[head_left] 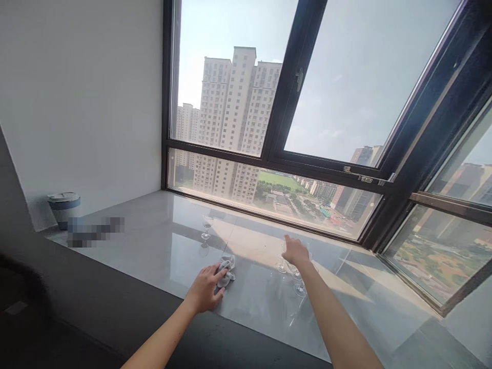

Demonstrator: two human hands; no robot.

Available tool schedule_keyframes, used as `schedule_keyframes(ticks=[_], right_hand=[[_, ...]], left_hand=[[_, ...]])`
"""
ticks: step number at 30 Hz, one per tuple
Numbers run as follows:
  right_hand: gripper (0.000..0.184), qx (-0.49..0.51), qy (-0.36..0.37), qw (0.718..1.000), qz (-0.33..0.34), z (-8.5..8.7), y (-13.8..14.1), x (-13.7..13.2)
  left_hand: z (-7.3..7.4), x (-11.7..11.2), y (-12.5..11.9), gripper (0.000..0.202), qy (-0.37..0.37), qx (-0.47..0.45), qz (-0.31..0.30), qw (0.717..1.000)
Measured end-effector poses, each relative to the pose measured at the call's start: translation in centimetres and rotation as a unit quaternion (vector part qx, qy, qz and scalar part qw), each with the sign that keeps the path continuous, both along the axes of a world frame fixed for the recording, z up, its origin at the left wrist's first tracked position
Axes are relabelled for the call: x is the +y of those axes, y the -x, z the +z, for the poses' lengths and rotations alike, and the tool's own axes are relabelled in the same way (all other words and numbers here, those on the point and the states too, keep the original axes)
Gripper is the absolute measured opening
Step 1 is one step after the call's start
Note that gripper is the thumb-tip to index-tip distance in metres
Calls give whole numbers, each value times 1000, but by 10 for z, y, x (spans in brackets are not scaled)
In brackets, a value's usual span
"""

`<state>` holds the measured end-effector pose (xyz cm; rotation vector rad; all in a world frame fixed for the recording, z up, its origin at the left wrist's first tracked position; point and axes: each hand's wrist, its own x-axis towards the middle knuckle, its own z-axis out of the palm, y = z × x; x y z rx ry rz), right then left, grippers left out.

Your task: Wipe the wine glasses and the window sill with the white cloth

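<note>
My left hand (205, 287) rests on a crumpled grey cloth (226, 271) lying on the glossy grey window ledge (154, 230), its fingers curled over the cloth's near side. Further right, my right hand (295, 252) reaches over a small group of clear stemmed glasses (298, 279) and touches or grips the top of one; the hand hides the exact hold. One more clear stemmed glass (206, 226) stands alone on the ledge beyond the cloth.
A large dark-framed window (284, 102) rises right behind the ledge, with a handle on its frame. A lidded blue and white cup (63, 207) stands at the far left by the white wall. A dark counter edge (96, 302) runs along the ledge's near side.
</note>
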<state>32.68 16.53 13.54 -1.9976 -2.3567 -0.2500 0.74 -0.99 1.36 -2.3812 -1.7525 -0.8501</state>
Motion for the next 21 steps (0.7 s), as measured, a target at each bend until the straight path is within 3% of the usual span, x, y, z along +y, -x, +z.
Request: schedule_keyframes(ticks=[13, 17, 21], right_hand=[[60, -10, -39, 999, 1, 0, 5, -8], [53, 33, -90, 993, 76, -2, 39, -29], [51, 161, -72, 962, 208, -22, 97, -64]], left_hand=[[1, -1, 0, 55, -1, -1, 0, 1000], [4, -1, -2, 58, 2, -15, -4, 1000], [4, -4, 0, 67, 11, -78, -13, 997]])
